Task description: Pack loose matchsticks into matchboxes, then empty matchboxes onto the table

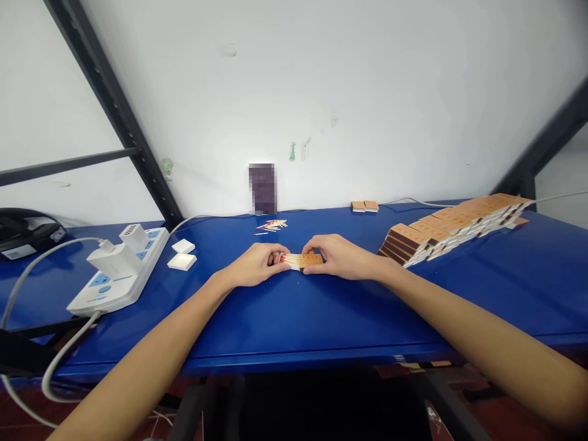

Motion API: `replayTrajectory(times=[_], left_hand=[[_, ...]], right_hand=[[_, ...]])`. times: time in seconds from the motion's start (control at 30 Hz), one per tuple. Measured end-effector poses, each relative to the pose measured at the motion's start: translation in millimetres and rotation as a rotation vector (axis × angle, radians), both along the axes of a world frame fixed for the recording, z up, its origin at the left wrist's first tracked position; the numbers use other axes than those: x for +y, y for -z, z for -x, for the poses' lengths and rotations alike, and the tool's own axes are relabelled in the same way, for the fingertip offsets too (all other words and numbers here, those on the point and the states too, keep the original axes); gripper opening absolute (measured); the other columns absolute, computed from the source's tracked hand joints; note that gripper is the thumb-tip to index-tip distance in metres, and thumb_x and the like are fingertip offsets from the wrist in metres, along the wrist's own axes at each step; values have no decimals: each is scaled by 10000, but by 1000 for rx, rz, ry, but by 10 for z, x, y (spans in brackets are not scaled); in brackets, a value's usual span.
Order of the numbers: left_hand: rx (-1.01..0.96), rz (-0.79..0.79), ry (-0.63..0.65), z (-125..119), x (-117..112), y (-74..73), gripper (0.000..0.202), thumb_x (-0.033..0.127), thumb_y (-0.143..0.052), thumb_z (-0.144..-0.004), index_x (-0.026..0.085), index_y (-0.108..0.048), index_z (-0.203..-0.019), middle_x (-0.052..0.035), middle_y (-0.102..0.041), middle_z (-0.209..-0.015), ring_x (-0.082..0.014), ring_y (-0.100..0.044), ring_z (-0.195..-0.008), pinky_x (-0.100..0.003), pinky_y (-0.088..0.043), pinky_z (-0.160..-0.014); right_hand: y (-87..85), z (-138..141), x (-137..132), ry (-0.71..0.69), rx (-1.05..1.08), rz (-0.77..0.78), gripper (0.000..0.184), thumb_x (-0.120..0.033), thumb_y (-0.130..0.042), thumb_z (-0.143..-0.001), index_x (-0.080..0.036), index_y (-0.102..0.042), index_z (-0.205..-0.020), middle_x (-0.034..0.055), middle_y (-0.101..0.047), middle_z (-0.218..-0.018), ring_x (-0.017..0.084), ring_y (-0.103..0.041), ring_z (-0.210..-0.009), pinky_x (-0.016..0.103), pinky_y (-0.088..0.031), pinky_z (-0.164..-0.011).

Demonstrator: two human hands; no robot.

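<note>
Between my hands, over the blue table, is a matchbox with its white tray (pixel 294 266) partly out of the tan sleeve (pixel 311 261). Several red-tipped matches lie in the tray, their heads toward the left. My left hand (pixel 260 264) pinches the tray's left end between thumb and fingers. My right hand (pixel 337 257) grips the sleeve at its right end. Just behind the box, a small heap of loose matches (pixel 275 225) lies on the table, with a single match (pixel 260 233) apart from it.
Many stacked matchboxes (pixel 441 226) form a long row at right. Two tan sleeves (pixel 364 206) lie by the wall, and two white trays (pixel 182 261) at left. A power strip (pixel 133 285) with plugs and cables stands further left. A pixelated dark rectangle (pixel 263 188) is at the wall.
</note>
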State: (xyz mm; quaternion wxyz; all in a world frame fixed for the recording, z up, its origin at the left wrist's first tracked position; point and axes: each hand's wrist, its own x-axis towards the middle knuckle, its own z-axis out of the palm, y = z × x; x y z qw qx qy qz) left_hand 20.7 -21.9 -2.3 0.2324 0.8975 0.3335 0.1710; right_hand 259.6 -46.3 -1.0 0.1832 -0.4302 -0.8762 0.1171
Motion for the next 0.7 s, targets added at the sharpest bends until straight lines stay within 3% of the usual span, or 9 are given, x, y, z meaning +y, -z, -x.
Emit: replayTrajectory(times=[0.1, 0.27, 0.47, 0.57, 0.7], left_hand=[[-6, 15, 1, -30, -36, -2, 371, 426, -539, -866, 169, -610, -1124, 16, -550, -722, -120, -475, -623, -245, -378, -598], [-76, 13, 119, -126, -124, 14, 477, 387, -529, -875, 191, -447, -1301, -2, -600, -811, -138, -545, -696, -269, -435, -677], [-37, -78, 107, -125, -143, -8, 526, 349, -584, -824, 212, -428, -1308, -2, -588, -828, -147, -550, -732, -287, -444, -714], [29, -156, 82, -44, -132, -33, 534, 385, -587, -824, 222, -438, -1311, -9, -584, -851, -155, -550, -747, -287, -432, -701], [117, -239, -36, 69, -78, -50, 390, 446, -495, -877, 193, -493, -1174, -27, -585, -852, -179, -554, -760, -312, -416, -709]], right_hand=[[5, 42, -20, 4, 33, -1, 373, -492, -661, -776, -173, -655, -971, 58, -650, -910, 187, -578, -791, 288, -401, -692], [69, 132, -29, -23, 86, -33, 342, -461, -654, -795, -168, -649, -970, 62, -638, -895, 187, -574, -798, 288, -407, -698], [66, 148, -54, -48, 40, -51, 284, -362, -623, -817, -170, -597, -1024, 78, -619, -965, 212, -576, -890, 322, -430, -771], [16, 148, -234, -30, -57, -88, 315, -280, -578, -832, -187, -537, -1130, 82, -600, -1021, 219, -582, -920, 318, -432, -772], [17, 65, -625, 147, -299, -186, 232, -253, -444, -907, -183, -541, -1106, 86, -583, -988, 186, -598, -715, 295, -384, -595]])
